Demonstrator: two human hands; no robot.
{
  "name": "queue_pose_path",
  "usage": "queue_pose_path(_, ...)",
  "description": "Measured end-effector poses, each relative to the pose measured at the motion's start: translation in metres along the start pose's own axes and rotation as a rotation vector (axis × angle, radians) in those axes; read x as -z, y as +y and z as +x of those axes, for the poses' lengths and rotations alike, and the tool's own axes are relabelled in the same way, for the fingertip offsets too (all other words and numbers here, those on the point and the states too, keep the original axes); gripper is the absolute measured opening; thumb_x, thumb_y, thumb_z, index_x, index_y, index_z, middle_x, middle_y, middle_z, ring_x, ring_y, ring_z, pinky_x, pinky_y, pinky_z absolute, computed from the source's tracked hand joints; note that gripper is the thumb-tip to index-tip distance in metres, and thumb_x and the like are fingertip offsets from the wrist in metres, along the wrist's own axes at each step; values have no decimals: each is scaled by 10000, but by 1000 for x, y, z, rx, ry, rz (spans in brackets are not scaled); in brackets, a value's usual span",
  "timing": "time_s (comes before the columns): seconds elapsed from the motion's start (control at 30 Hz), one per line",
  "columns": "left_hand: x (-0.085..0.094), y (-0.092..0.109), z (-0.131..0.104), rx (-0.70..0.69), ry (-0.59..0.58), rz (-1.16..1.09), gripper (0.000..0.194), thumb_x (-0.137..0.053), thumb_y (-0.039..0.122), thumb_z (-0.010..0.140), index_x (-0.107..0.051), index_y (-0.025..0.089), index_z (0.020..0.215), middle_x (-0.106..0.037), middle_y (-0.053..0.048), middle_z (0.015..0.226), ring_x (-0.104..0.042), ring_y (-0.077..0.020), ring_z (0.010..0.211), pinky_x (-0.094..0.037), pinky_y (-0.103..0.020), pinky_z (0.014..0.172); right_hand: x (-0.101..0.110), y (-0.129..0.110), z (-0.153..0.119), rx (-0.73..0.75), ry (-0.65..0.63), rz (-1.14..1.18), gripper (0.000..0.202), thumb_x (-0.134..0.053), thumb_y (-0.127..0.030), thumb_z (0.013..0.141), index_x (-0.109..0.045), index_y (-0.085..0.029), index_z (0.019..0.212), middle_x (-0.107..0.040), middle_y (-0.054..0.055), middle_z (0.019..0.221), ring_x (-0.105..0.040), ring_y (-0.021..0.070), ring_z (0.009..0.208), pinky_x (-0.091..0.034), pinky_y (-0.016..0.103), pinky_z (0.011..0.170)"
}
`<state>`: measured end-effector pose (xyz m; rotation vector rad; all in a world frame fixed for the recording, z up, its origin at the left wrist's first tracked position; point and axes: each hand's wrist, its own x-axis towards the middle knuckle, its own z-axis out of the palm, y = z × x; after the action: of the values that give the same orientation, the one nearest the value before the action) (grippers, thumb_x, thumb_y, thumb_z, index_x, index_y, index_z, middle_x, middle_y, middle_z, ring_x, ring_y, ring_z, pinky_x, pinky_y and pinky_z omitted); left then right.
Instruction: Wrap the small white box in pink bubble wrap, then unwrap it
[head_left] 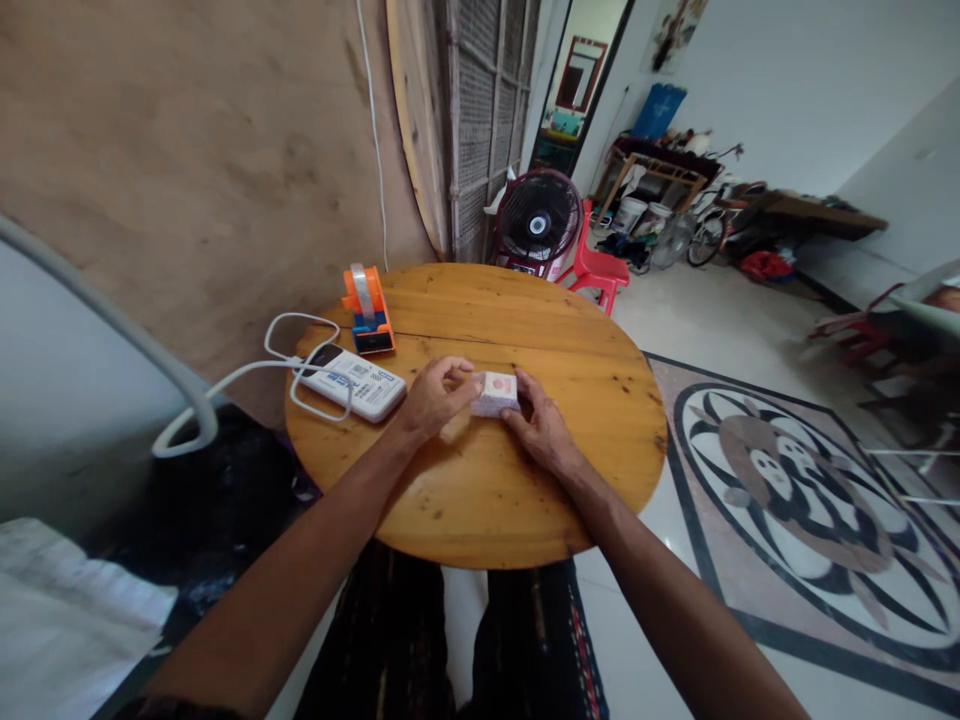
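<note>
A small white box [500,382] with a round reddish print on top sits near the middle of the round wooden table [480,500]. My right hand [541,425] grips its right side, thumb at the near edge and fingers behind the far corner. At the box's left side is my left hand [439,398], its fingers curled and the thumb reaching to the box's edge. What lies in those left fingers is hidden; a pale, blurred patch shows just below them.
An orange tape dispenser [369,310] with a clear roll stands at the table's back left. In front of it lies a white device [356,382] with a looped white cable [247,375]. Beyond the table are a fan [538,222] and a red chair [596,262].
</note>
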<state>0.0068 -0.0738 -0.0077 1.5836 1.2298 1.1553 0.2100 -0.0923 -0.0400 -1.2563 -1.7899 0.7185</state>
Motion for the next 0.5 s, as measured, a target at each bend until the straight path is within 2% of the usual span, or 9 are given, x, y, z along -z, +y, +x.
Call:
queue_pose_path(0.07, -1, 1, -1, -37, -65, 53, 569, -675, 382, 719, -567, 173, 1237, -595, -130, 1262, -605, -264, 1087, -508, -377, 866, 0, 0, 0, -11, 3, 0, 719, -637, -272, 811, -351, -257, 1470, -536, 93, 1404, -478, 278, 1320, -316, 529, 1138)
queue_pose_path(0.13, -1, 1, -2, -63, -139, 63, 738, -689, 375, 714, -446, 188, 1385, -478, -150, 1417, -517, -299, 1244, -452, -428, 992, 0, -2, -1, -17, 0, -10, 731, -647, -285, 807, -346, -252, 1472, -543, 101, 1396, -484, 284, 1313, -315, 537, 1134)
queue_pose_path(0.2, -2, 0, -3, -79, -204, 68, 848, -712, 368, 698, -361, 183, 1448, -393, -168, 1489, -432, -320, 1331, -378, -466, 1074, 1, -4, -2, -19, -6, -24, 740, -655, -301, 806, -339, -245, 1474, -553, 109, 1383, -495, 289, 1302, -318, 543, 1128)
queue_pose_path(0.27, -4, -1, -4, -85, -254, 53, 883, -713, 337, 698, -319, 170, 1470, -360, -184, 1510, -406, -325, 1352, -341, -484, 1101, 2, -8, -4, -18, -10, -40, 743, -660, -316, 806, -339, -243, 1473, -570, 115, 1363, -509, 295, 1287, -326, 547, 1119)
queue_pose_path(0.37, -7, -4, -4, -80, -285, -41, 846, -669, 258, 725, -297, 172, 1480, -442, -175, 1456, -491, -289, 1282, -357, -464, 1091, 4, -13, -5, -11, -15, -90, 734, -663, -316, 803, -354, -237, 1464, -600, 123, 1323, -540, 299, 1252, -339, 557, 1103)
queue_pose_path(0.5, -8, -6, -3, -61, -277, -125, 775, -639, 219, 744, -345, 186, 1460, -609, -120, 1259, -599, -237, 1124, -404, -416, 1046, 6, -17, -5, -9, -24, -162, 716, -661, -293, 795, -375, -210, 1446, -619, 141, 1291, -578, 294, 1204, -358, 559, 1085)
